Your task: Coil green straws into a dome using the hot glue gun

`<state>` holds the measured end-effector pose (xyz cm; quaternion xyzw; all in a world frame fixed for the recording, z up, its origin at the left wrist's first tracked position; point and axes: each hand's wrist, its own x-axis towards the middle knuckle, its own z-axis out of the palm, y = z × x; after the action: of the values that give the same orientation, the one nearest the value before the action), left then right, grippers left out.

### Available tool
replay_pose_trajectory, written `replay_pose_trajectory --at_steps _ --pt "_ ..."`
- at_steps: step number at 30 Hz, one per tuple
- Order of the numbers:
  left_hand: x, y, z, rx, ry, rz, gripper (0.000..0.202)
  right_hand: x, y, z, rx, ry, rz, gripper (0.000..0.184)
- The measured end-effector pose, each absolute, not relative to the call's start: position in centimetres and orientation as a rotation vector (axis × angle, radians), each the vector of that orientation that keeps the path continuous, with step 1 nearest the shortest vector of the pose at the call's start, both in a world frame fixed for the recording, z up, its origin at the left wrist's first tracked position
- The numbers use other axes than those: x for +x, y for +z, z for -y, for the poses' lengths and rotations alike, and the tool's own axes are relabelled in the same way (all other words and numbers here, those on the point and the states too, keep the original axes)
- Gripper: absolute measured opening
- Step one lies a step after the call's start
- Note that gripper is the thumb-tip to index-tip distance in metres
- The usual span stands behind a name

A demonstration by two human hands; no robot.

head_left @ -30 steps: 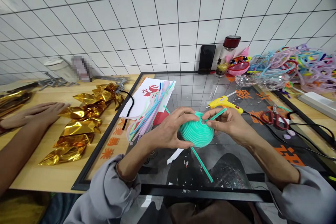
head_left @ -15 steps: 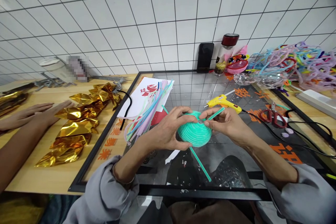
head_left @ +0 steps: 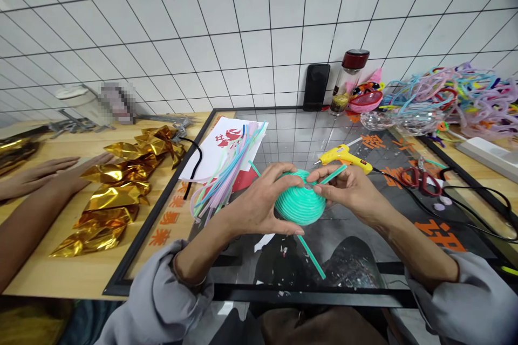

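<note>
My left hand (head_left: pixel 261 205) wraps round the left side of a teal coiled dome (head_left: pixel 299 205) made of wound tubing, thumb under its lower edge. My right hand (head_left: pixel 348 191) pinches the loose teal tube end (head_left: pixel 335 174) at the top of the dome. A straight teal tube (head_left: pixel 311 257) sticks out below the dome toward me. Both hands hover over a black-framed glass panel (head_left: pixel 162 215).
A yellow glue gun (head_left: pixel 343 156) lies just behind my hands. Pastel tubes (head_left: pixel 226 175) lie on white paper to the left, red scissors (head_left: pixel 421 179) to the right. Gold foil pieces (head_left: pixel 117 188) cover the wooden table, where another person's hands (head_left: pixel 48 172) rest flat. A phone, jar and tangled tubing line the wall.
Almost nothing differs; my hands and the teal dome have shifted very slightly left and the view has drifted a little.
</note>
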<state>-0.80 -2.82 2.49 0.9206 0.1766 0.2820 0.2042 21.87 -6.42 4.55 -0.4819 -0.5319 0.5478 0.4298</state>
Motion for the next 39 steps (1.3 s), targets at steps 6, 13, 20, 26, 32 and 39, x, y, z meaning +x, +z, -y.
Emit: replay_pose_trajectory --at_steps 6,13,20,26,32,39 --pt "-0.1 1.3 3.2 2.579 0.854 -0.607 0.074 21.7 4.7 6.7 -1.208 1.346 1.327 0.03" --pt "0.1 0.9 3.1 2.507 0.87 -0.6 0.072 21.9 4.3 6.7 -1.224 1.324 1.333 0.032" --pt "0.1 0.8 3.0 2.518 0.875 -0.581 0.071 22.3 3.6 6.5 -1.196 1.31 1.358 0.032" --pt "0.0 0.8 3.0 2.504 0.849 -0.595 0.072 22.5 3.3 6.5 -1.173 1.322 1.369 0.034" --pt "0.1 0.5 2.8 2.537 0.875 -0.576 0.073 22.3 3.6 6.5 -1.18 1.308 1.355 0.033" --pt "0.1 0.2 2.6 2.537 0.966 -0.524 0.088 22.2 3.7 6.7 -1.173 1.341 1.347 0.034"
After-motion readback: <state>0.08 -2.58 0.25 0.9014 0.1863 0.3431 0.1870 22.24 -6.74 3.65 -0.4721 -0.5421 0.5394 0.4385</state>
